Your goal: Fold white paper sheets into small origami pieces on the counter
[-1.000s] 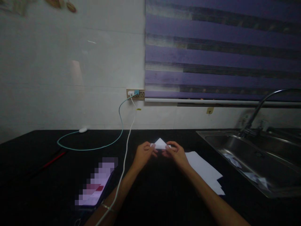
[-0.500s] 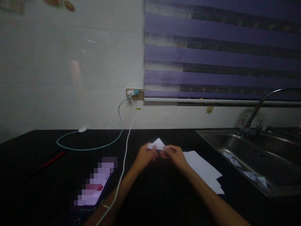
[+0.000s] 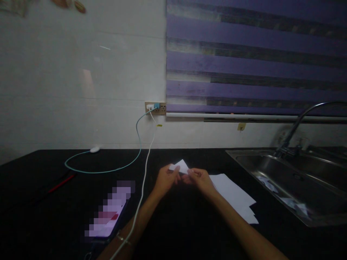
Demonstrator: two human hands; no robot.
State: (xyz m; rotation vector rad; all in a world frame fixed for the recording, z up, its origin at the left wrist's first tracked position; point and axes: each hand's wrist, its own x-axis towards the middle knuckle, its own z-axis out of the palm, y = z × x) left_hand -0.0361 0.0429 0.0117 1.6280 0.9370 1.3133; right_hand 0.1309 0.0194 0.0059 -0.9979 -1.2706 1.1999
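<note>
Folded paper [image 3: 183,166] sits lower centre, left hand [image 3: 166,178] and right hand [image 3: 202,180] both pinching it. Uneven grip pressure could crease it crookedly.

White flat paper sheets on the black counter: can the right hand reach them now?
Probably yes: the white flat paper sheets look uncovered except where the right forearm overlaps them in view. The right hand would likely first release its grip on the small folded white paper.
</note>
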